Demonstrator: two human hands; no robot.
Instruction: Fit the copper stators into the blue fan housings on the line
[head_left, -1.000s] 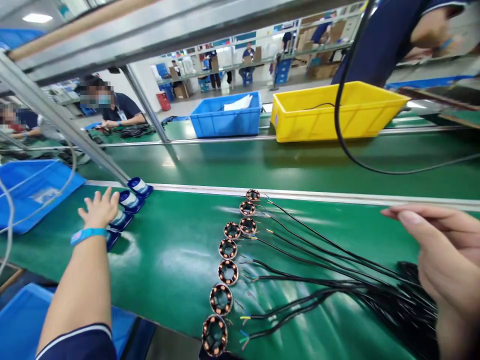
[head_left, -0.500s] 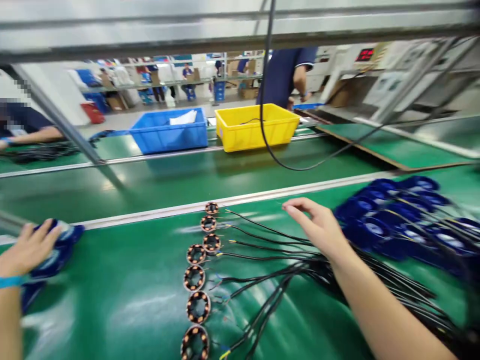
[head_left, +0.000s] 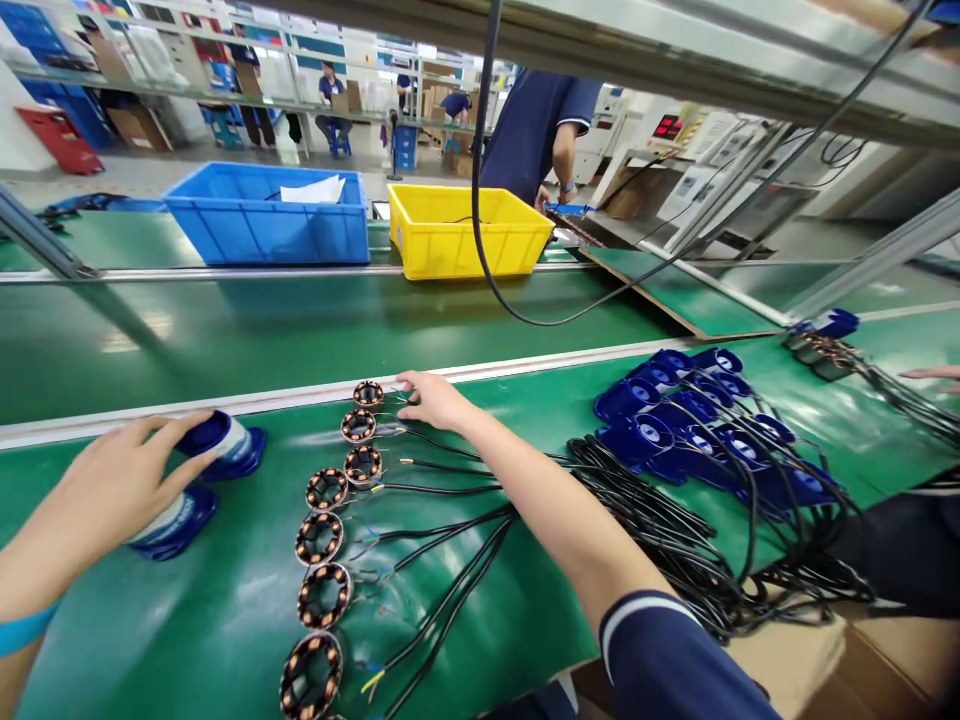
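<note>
Fingers spread on your left hand (head_left: 116, 485); right hand (head_left: 433, 400), can't tell. Blue housing (head_left: 238, 448): probably light, stiff, so grab its rim.

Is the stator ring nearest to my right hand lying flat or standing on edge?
Flat: the stator ring rests on the green worktop, open centre facing up.

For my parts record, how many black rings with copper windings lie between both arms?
7 rings: three near the right hand, four farther left, toward the viewer. Another may be cut off at the bottom.
</note>
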